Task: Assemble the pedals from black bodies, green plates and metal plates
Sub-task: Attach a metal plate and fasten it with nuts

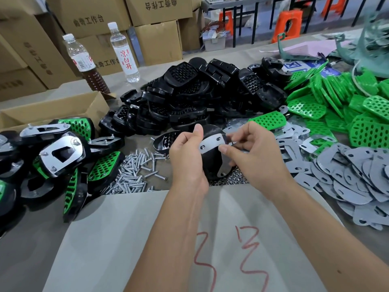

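Two bare forearms, left grip [185,159] and right grip [250,157] seemingly ungloved, no sleeves.

Stacked cardboard boxes [92,20] (printed with Chinese characters) rise behind the grey-covered worktable [130,218]. Orange plastic stools [288,24] stand beyond, near black-legged tables [231,9].
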Motion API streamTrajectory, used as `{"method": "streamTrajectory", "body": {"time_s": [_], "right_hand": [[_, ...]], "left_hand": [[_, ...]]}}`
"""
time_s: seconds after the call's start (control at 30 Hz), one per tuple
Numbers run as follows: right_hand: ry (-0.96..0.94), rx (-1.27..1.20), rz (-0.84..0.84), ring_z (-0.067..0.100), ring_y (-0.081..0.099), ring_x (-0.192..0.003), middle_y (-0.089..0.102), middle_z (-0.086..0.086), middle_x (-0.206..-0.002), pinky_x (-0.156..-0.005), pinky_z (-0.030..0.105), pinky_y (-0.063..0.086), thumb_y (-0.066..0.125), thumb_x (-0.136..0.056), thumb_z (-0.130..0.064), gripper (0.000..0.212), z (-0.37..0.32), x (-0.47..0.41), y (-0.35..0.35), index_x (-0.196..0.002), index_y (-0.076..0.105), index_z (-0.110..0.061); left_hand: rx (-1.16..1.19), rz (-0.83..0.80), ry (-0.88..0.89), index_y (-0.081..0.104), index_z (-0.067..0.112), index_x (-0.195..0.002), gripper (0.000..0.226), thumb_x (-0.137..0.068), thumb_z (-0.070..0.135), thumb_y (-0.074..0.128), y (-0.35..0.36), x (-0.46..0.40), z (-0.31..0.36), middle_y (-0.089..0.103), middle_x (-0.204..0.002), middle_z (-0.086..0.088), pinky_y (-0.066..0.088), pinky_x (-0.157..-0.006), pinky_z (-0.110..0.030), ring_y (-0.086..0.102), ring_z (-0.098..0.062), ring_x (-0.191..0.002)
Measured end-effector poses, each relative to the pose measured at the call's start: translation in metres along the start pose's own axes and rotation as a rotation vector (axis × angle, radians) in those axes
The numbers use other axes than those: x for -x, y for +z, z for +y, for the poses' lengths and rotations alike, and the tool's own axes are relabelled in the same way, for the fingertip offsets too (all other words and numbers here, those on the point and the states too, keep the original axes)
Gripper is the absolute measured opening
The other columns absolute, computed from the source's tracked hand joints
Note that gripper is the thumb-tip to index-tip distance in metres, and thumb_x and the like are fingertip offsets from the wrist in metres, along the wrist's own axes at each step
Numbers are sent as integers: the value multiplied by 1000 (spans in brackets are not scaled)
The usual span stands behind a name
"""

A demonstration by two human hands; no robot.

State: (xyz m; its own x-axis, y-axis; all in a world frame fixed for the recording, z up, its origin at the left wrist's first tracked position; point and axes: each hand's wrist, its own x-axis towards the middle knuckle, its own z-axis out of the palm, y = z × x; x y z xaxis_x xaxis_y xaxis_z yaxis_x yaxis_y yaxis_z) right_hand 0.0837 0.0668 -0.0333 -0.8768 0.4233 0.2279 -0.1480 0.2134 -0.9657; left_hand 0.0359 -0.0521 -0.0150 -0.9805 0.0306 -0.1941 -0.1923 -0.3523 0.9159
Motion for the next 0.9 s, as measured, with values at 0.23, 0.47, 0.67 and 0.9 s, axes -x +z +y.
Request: {"method": "streamTrajectory", "body": {"time_s": [0.23,0.47,0.67,0.9], "right_hand": [[26,-39,-8,22,65,-73,73,8,-96,-66,36,54,84,-83,-3,28,-1,-1,-2,-95,60,-12],[30,23,-7,15,63,-61,74,8,-84,-57,21,44,84,-85,-8,22,-1,1,-2,-92,66,-20],[-5,-4,-44,9,60,-62,65,-6,-72,-63,15,48,85,-83,-6,18,-2,1,-1,-83,71,-18],[20,-1,-96,11,60,-63,65,-9,-64,-62,17,47,81,-87,-5,23,-1,0,-2,-74,70,-21]], "left_hand": [[-108,-11,69,39,18,-69,46,-104,33,65,1,2,-1,35,-87,-9,25,-80,-44,28,-31,-87],[-94,-11,7,52,11,-83,35,-101,35,69,-3,-1,-3,44,-92,-8,33,-81,-43,38,-27,-88],[-8,27,-84,52,13,-91,25,-103,29,67,-6,-4,0,52,-100,-7,40,-82,-44,47,-28,-89],[-6,30,-108,43,18,-74,39,-104,30,64,-5,2,3,54,-96,-9,43,-80,-45,49,-28,-87]]}}
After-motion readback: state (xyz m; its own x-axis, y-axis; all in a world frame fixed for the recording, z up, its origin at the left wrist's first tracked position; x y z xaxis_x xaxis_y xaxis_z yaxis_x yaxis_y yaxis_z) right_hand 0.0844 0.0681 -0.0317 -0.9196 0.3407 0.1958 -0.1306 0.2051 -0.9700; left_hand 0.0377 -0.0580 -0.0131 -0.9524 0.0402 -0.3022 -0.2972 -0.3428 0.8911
